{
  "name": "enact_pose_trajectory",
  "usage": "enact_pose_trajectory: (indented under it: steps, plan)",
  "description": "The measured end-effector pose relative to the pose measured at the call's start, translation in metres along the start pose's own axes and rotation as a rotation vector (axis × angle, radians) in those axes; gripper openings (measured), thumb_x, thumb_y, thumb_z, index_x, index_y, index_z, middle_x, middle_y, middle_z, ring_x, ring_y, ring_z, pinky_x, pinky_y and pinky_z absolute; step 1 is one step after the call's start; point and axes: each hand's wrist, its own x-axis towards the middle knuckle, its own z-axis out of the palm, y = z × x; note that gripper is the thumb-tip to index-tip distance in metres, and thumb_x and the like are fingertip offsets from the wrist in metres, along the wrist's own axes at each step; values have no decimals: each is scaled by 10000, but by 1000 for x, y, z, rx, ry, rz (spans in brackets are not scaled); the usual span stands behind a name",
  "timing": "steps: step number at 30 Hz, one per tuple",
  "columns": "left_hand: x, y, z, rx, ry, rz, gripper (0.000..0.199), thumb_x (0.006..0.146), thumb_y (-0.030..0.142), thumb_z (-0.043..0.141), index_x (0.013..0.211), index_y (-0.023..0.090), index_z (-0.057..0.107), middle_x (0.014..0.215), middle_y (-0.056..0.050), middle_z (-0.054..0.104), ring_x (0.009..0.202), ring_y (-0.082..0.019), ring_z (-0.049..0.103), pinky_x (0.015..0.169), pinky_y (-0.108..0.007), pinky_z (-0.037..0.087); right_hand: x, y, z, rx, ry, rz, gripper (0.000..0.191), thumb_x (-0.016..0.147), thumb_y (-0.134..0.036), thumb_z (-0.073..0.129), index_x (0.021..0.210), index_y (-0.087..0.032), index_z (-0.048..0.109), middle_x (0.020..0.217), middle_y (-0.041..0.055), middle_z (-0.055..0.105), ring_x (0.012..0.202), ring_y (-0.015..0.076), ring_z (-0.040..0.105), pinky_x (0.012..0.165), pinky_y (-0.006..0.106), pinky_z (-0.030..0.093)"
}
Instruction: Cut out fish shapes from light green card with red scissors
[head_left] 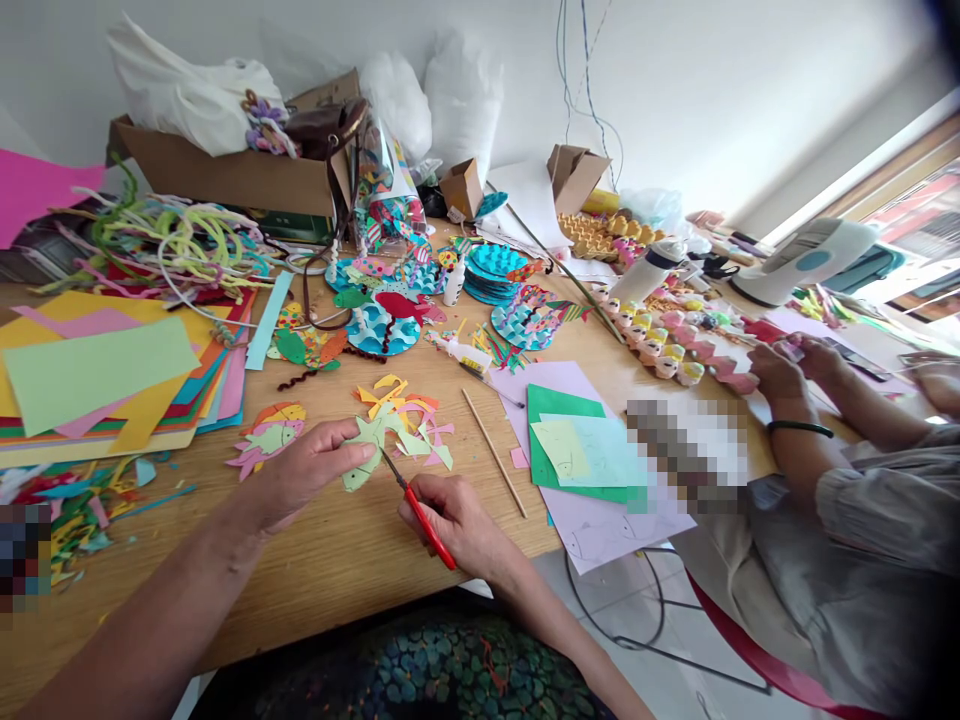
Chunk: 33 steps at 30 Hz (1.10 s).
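Can read no words or numbers; on the bottle (457,349), toward one o'clock from the scissors (428,524), can see only a tiny, illegible label (474,359).

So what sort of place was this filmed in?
Likely a craft workroom: the wooden table carries stacked colored paper and a heap of pipe cleaners, and the right hand holds red-handled scissors.

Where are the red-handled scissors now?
In the head view, below and just left of centre, the scissors are in the right hand, blades by the pale green paper cutout.
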Motion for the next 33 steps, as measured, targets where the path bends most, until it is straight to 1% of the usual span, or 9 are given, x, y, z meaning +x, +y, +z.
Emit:
enact_pose_trajectory:
  steps: [7, 11, 15, 17, 19, 22, 28, 33]
  plan:
    - [0, 2, 2, -16, 2, -12, 142, 749, 332, 626, 674, 212, 626, 622, 41, 581, 600, -124, 468, 576, -224, 372, 0, 2, 0, 10, 7, 0, 361, 864, -402, 528, 606, -185, 403, 524, -60, 350, 485, 74, 304, 447, 209, 219]
    - [0, 0, 3, -53, 9, -5, 134, 736, 326, 642, 661, 217, 627, 608, 47, 568, 595, -121, 457, 568, -223, 361, 0, 3, 0, -12, 19, -29, 375, 854, -404, 549, 594, -182, 395, 529, -61, 338, 497, 74, 292, 452, 211, 219]
    - [1, 0, 5, -85, -17, -2, 124, 741, 329, 635, 690, 216, 632, 622, 39, 587, 653, -134, 486, 613, -230, 380, 1, 5, 0, 0, 31, -36, 370, 853, -398, 551, 597, -181, 394, 544, -57, 342, 507, 76, 297, 459, 212, 220]
    - [1, 2, 7, -97, -10, 11, 141, 739, 329, 634, 665, 211, 618, 587, 43, 566, 634, -130, 474, 609, -233, 378, 2, 6, 2, 11, 44, -29, 367, 851, -399, 551, 598, -182, 398, 546, -55, 348, 509, 79, 303, 465, 215, 221]
    - [1, 3, 10, -109, 9, 21, 187, 729, 331, 634, 603, 203, 585, 543, 52, 529, 575, -116, 434, 575, -235, 361, 2, 7, 3, 22, 52, -26, 360, 850, -399, 551, 601, -183, 404, 546, -52, 355, 513, 82, 310, 471, 217, 222]
    - [-1, 4, 14, -122, 22, 28, 242, 725, 347, 623, 550, 199, 543, 521, 57, 503, 533, -106, 403, 545, -240, 342, 1, 8, 5, 41, 50, -22, 351, 846, -400, 552, 608, -184, 410, 547, -51, 359, 513, 85, 313, 473, 219, 222]
    - [-4, 0, 20, -116, 49, 41, 251, 740, 363, 591, 563, 196, 531, 522, 55, 481, 541, -108, 395, 550, -249, 333, 2, 8, 5, 61, 55, -15, 340, 842, -398, 550, 612, -185, 417, 548, -51, 354, 513, 87, 310, 474, 222, 222]
    - [-3, 1, 22, -105, 41, 45, 254, 738, 372, 585, 567, 196, 519, 523, 54, 469, 537, -108, 381, 545, -255, 322, 0, 6, 4, 83, 45, -15, 340, 854, -389, 531, 611, -185, 411, 553, -52, 348, 515, 86, 309, 477, 223, 222]
